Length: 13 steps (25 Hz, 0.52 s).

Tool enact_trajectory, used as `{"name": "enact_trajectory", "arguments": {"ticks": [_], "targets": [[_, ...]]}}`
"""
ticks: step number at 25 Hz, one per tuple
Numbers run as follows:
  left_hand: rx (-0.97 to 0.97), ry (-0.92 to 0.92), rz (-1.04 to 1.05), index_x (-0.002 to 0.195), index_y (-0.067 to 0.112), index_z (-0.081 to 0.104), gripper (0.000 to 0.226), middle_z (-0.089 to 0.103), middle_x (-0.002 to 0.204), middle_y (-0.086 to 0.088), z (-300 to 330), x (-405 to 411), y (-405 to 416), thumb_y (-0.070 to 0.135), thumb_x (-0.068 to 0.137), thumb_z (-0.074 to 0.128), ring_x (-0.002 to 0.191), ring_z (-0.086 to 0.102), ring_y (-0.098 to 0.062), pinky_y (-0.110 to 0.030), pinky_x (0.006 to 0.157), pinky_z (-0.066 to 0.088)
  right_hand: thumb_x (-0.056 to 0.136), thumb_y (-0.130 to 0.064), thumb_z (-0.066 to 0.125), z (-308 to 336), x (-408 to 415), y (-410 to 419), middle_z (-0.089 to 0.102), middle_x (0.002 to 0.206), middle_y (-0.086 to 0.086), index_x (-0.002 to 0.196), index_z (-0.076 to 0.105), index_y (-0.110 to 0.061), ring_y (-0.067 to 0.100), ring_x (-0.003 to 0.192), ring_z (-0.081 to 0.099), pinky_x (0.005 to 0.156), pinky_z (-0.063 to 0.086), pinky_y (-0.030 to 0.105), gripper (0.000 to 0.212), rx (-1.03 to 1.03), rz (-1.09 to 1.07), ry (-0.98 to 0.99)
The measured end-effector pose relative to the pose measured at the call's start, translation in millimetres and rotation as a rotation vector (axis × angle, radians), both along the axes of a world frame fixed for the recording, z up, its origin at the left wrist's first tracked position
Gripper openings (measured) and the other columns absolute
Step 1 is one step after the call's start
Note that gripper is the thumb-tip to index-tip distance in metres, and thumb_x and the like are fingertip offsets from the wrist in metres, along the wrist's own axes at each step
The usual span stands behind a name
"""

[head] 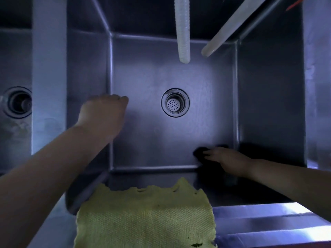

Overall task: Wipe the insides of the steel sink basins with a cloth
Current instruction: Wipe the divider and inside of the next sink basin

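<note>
I look straight down into a deep steel sink basin [148,140] with a round strainer drain [175,102] at its middle. My right hand [225,159] presses a dark cloth [200,151] flat on the basin floor near the front right corner. My left hand [103,113] hangs over the basin's left wall with its fingers curled down, and nothing shows in it. A second basin [14,133] with its own drain [18,102] lies to the left, behind a steel divider [49,77].
A yellow-green woven cloth [145,217] drapes over the front rim. Two pale hoses, a ribbed one [183,31] and a smooth one [231,27], hang into the basin from the back. The steel front ledge [265,222] runs along the lower right.
</note>
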<state>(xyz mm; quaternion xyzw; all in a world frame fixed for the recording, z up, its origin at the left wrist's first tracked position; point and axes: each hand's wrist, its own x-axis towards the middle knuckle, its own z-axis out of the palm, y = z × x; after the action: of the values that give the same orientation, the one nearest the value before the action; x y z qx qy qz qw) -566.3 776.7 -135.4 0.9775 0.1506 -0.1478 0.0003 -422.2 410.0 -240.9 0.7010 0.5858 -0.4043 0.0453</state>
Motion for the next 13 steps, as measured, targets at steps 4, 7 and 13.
{"name": "enact_trajectory", "arguments": {"ticks": [4,7,13], "targets": [[0.147,0.015,-0.234,0.087,0.006,0.067,0.027,0.067,0.076,-0.015,15.7,-6.8,37.3,0.007,0.061,0.072,0.078,0.064,-0.035,-0.042,0.085,0.043,0.102,-0.019,0.017,-35.0,-11.8,2.9,0.046,0.144,0.005,0.136,0.046,-0.015,0.028,0.135,0.038,0.113,0.030,0.041,0.045,0.266,0.475,-0.051],[0.176,0.051,-0.275,0.072,0.006,0.064,0.025,0.063,0.062,-0.014,18.2,-10.0,46.8,0.006,0.051,0.078,0.063,0.062,-0.033,-0.039,0.077,0.046,0.099,-0.021,0.026,-56.4,-32.0,47.3,0.034,0.152,-0.001,0.144,0.034,-0.021,0.026,0.142,0.022,0.117,0.018,0.043,0.046,0.363,0.588,-0.032],[0.105,-0.030,-0.299,0.056,0.008,0.051,0.029,0.050,0.048,-0.013,21.2,-12.6,42.3,-0.006,0.045,0.073,0.046,0.053,-0.030,-0.032,0.057,0.044,0.088,-0.036,0.051,-76.4,-99.0,162.3,0.037,0.150,-0.003,0.141,0.042,-0.028,0.027,0.141,0.027,0.116,0.018,0.046,0.054,0.500,0.533,-0.093]]}}
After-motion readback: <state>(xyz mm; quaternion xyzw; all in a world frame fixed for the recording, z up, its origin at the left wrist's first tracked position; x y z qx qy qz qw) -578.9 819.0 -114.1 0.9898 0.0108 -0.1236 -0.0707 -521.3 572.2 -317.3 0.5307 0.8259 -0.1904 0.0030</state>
